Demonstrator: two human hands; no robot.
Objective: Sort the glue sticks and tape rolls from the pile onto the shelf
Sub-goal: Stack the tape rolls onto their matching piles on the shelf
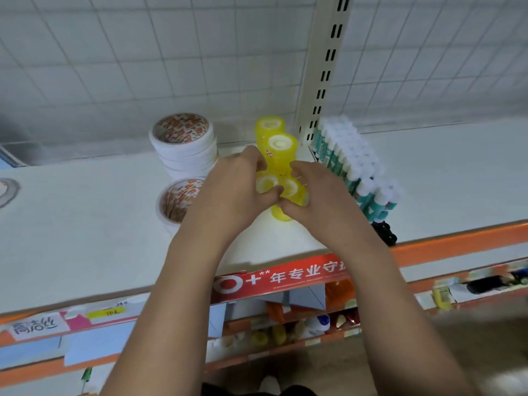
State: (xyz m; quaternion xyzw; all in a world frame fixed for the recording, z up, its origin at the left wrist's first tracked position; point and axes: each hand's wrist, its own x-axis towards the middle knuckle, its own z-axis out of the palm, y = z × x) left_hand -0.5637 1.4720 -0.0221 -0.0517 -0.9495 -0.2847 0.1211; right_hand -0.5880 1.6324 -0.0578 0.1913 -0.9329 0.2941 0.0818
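left hand (pixel 237 184) and right hand (pixel 311 192) curling round yellow tape rolls (pixel 278 150), gripping them from either side on the shelf (pixel 85 224). white tape stack (pixel 183 144) sitting just left, glue sticks (pixel 348 158) standing in rows just right.

A white wire-grid back panel (pixel 171 52) fills the top, and a cream slotted upright (pixel 328 67) cuts down through it. Below runs the pale shelf (pixel 85 238) with its orange front rail (pixel 457 244), a red banner (pixel 285 277) with white characters across it and a handwritten label (pixel 37 325) at left. Lower shelves (pixel 285 350) sit beneath, in soft, even light.
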